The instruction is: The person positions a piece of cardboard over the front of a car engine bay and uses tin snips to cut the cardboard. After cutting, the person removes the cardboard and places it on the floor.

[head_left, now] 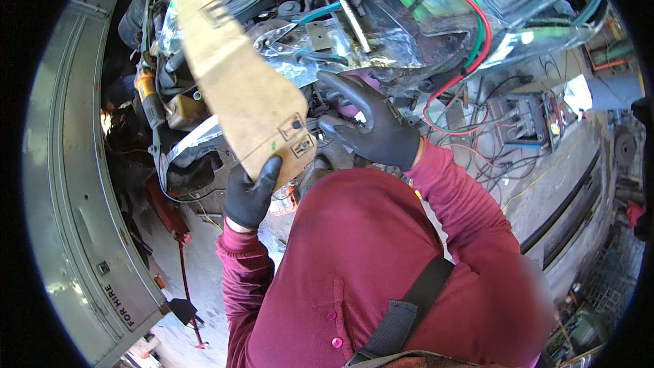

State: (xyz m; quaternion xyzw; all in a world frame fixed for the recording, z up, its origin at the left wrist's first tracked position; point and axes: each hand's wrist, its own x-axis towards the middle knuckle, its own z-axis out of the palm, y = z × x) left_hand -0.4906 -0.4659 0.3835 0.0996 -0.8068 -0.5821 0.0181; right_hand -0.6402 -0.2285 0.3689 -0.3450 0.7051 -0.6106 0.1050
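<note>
My left hand [249, 195], in a black glove, grips the lower end of a long piece of brown cardboard [238, 85] between thumb and fingers. The cardboard slants up and to the left, over the cluttered front of a vehicle, and narrows toward its far end. To its right, my right hand [375, 125], also gloved in black, is open, with thumb and fingers apart and nothing seen between them. Part of a purple thing [368, 80] shows behind its fingers. A pair of snips with blue handles [317, 15] lies beyond the cardboard, partly covered by it.
Red and green cables [485, 24] loop down at the right toward a dark box [521, 119] among tangled wires. An orange and grey power tool [147, 94] is at the left. A grey vehicle side [68, 136] borders the left, and a red jack [167, 210] stands on the floor.
</note>
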